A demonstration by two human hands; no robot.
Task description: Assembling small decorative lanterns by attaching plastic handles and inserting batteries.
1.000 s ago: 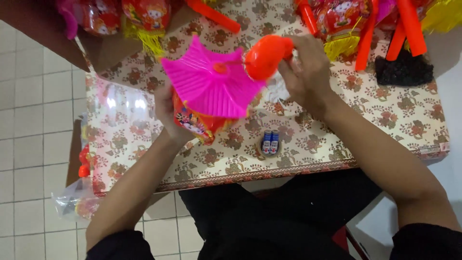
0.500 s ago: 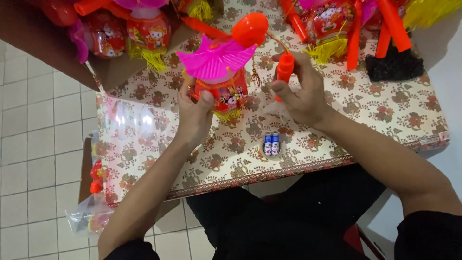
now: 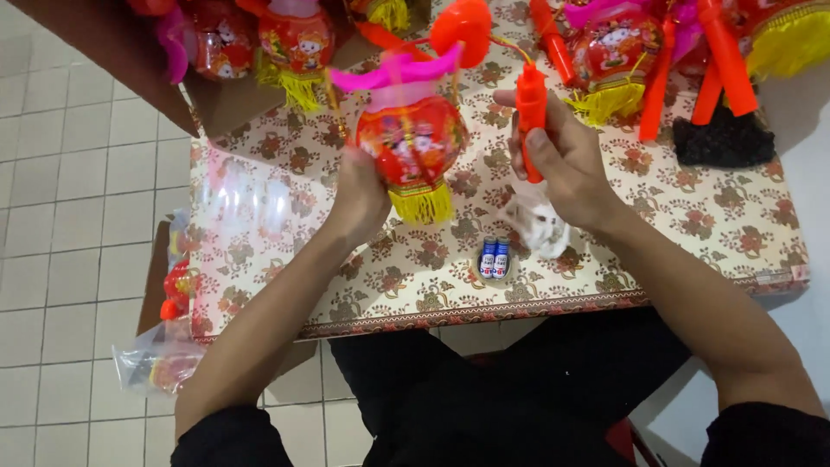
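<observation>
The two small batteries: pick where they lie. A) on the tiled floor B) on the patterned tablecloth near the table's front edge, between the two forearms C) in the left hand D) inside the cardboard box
B: the two small batteries lie side by side on the patterned tablecloth, below the right hand holding the orange handle; the left hand holds the red lantern.

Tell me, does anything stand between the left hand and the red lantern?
Nothing visible does. The left hand already touches the side of the red lantern, which hangs under its pink roof. The right hand holds the orange handle apart, to the right.
</observation>
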